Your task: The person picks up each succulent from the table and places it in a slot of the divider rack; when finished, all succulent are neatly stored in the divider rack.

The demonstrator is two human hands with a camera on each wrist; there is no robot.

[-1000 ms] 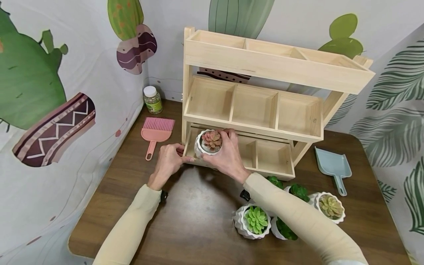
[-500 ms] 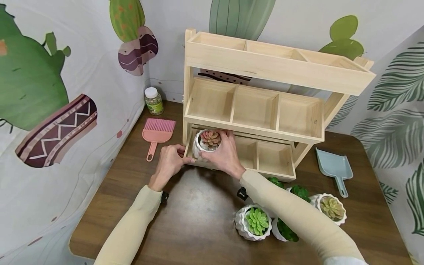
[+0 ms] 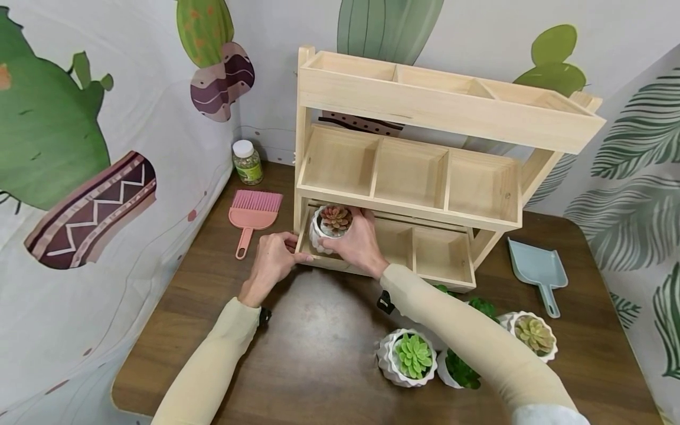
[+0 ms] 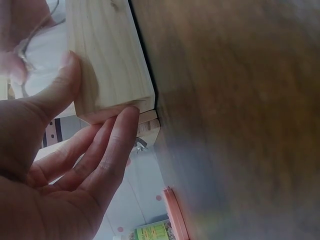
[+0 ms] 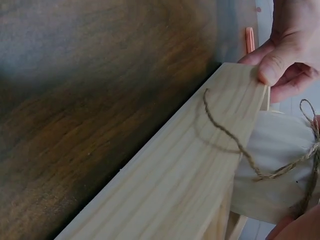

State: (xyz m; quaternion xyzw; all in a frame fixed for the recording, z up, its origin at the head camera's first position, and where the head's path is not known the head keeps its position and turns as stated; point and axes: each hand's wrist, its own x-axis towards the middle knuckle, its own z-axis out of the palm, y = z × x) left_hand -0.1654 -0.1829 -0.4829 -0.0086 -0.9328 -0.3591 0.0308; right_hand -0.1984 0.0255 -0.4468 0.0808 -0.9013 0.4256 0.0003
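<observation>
- While your right hand [image 3: 358, 239] grips a white, faceted succulent pot [image 3: 317, 236],
- at its eight o'clock, your left hand [image 3: 272, 255] pinches a pale wooden tray [image 3: 443, 254].

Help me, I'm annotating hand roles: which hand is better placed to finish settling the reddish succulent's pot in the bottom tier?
Probably the right hand: it grips the pot, while the left hand holds the bottom tier by its corner.

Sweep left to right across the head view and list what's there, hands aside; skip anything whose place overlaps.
Pink hand brush → reddish succulent in a white pot → bright green potted succulent → pale blue dustpan.
</observation>
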